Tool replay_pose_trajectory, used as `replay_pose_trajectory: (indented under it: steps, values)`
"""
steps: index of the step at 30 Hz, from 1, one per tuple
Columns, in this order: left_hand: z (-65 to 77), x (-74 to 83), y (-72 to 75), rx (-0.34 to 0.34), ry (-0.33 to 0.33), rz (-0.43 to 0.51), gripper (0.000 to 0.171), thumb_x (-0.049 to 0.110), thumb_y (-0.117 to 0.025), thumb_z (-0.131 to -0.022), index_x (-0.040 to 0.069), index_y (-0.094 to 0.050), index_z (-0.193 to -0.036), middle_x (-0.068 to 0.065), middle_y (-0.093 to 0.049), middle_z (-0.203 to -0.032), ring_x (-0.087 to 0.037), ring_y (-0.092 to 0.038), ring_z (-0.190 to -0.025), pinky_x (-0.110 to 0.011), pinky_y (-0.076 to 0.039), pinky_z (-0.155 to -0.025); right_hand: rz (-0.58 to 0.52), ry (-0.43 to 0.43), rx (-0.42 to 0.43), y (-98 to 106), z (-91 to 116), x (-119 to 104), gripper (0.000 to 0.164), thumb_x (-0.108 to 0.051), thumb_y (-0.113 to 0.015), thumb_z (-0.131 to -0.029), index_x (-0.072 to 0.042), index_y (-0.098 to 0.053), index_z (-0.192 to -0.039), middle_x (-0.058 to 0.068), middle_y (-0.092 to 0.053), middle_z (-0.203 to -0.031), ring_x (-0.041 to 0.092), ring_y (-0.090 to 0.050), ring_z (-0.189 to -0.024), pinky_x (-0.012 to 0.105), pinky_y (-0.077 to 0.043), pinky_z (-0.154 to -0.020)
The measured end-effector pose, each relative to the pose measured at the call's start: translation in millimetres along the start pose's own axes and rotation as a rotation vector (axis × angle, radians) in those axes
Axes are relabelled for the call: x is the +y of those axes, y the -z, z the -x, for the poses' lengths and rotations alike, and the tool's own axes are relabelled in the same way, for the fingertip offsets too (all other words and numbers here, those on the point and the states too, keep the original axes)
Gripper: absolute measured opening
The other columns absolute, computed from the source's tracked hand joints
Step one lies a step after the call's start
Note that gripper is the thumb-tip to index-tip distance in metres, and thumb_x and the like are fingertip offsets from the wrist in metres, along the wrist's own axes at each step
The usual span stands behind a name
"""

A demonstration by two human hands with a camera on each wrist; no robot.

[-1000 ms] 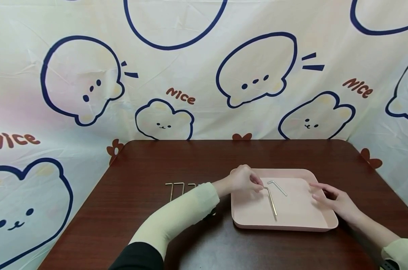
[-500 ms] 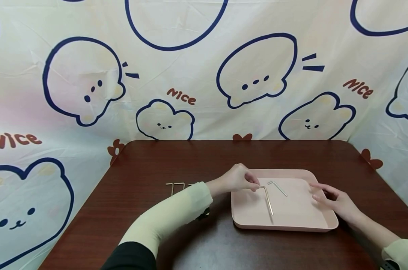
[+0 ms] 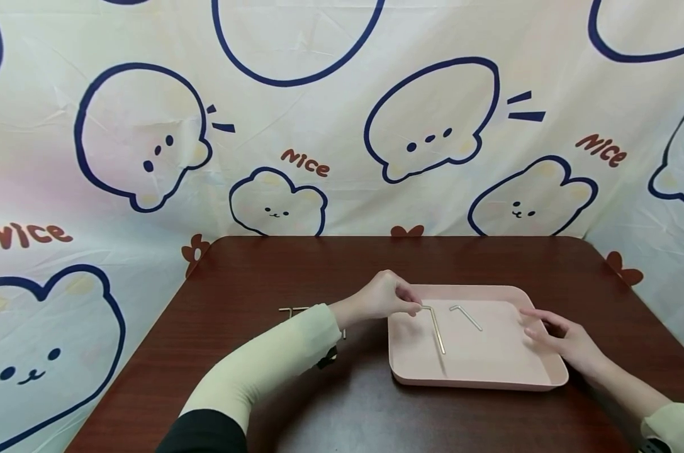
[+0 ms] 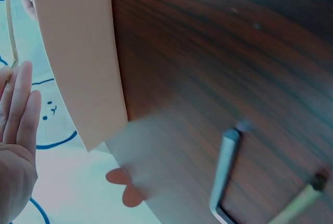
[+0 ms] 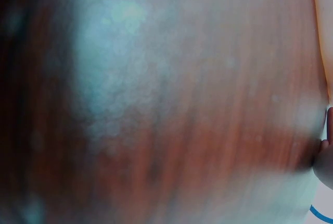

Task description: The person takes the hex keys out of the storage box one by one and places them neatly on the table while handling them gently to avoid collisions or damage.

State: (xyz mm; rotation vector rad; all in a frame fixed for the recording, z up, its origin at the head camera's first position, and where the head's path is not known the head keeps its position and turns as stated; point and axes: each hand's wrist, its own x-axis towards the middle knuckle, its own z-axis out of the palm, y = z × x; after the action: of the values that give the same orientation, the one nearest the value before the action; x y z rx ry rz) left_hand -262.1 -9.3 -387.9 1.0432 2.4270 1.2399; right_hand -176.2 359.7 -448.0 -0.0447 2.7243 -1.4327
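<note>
My left hand (image 3: 382, 297) pinches the short end of a brass-coloured hex key (image 3: 437, 331) between thumb and fingertips, over the left half of a pink tray (image 3: 489, 382). Its long arm slants down toward the tray floor; whether the tip touches is unclear. The left wrist view catches this hex key (image 4: 11, 26) above the fingers at the left edge. A smaller silvery hex key (image 3: 467, 318) lies in the tray, to the right of the held one. My right hand (image 3: 571, 343) holds the tray's right rim, thumb on the inner side; its other fingers are partly hidden.
More hex keys (image 3: 289, 310) lie on the dark wooden table (image 3: 274, 270) left of the tray, mostly hidden by my left sleeve. Two of them, one grey (image 4: 225, 166), one brass-coloured (image 4: 299, 203), appear in the left wrist view. A patterned curtain (image 3: 342, 126) surrounds the table.
My left hand has shifted left and slightly away from me, taking the pinched hex key with it. My right hand, the tray and the smaller hex key have stayed in place.
</note>
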Motion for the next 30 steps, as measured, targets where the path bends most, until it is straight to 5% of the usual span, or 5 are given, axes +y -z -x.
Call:
replay_pose_trajectory:
  steps: [6,10,17,24,30]
  values:
    - [6.6,-0.6,7.3,0.007,0.049,0.010,0.003,0.009,-0.078,-0.083,0.008,-0.077,-0.085,0.008,-0.069,-0.068,-0.023,-0.068,-0.074,-0.019,-0.044,-0.059,0.015,0.005,0.008,0.1,0.7,-0.4,0.061,-0.040,-0.064,-0.093,-0.006,-0.048,-0.141,-0.004,-0.053,-0.136,-0.003,-0.037,-0.114,0.048,-0.030,-0.097]
    - [11.2,-1.4,12.6,0.012,0.033,0.015,0.004,0.009,-0.078,-0.083,0.007,-0.077,-0.086,0.009,-0.069,-0.068,-0.019,-0.067,-0.072,-0.020,-0.046,-0.060,0.040,0.019,0.013,-0.9,1.7,-0.1,0.059,-0.039,-0.064,-0.094,-0.006,-0.049,-0.141,-0.002,-0.055,-0.136,-0.002,-0.039,-0.116,0.036,-0.032,-0.091]
    - [20.5,-5.0,25.6,0.018,-0.001,0.022,0.005,0.010,-0.076,-0.084,0.006,-0.077,-0.087,0.008,-0.069,-0.070,-0.023,-0.069,-0.075,-0.022,-0.051,-0.061,0.046,0.013,0.015,0.0,1.9,-0.3,0.059,-0.040,-0.064,-0.093,-0.007,-0.049,-0.141,-0.007,-0.055,-0.133,-0.008,-0.037,-0.112,0.040,-0.031,-0.091]
    - [29.6,-10.0,39.9,0.064,0.026,0.038,0.005,0.008,-0.077,-0.084,0.005,-0.077,-0.088,0.004,-0.070,-0.071,-0.031,-0.069,-0.078,-0.022,-0.047,-0.058,0.017,0.001,0.003,-1.7,1.7,-0.4,0.062,-0.038,-0.065,-0.093,-0.003,-0.047,-0.141,0.018,-0.048,-0.141,0.022,-0.037,-0.126,0.058,-0.027,-0.097]
    - [37.6,-18.5,52.2,0.098,0.055,0.031,0.004,0.009,-0.075,-0.085,0.005,-0.076,-0.088,0.001,-0.071,-0.072,-0.030,-0.070,-0.079,-0.023,-0.036,-0.051,0.031,-0.015,0.001,-2.5,0.4,-0.6,0.064,-0.039,-0.064,-0.094,-0.002,-0.045,-0.142,0.026,-0.042,-0.143,0.035,-0.033,-0.128,0.056,-0.028,-0.096]
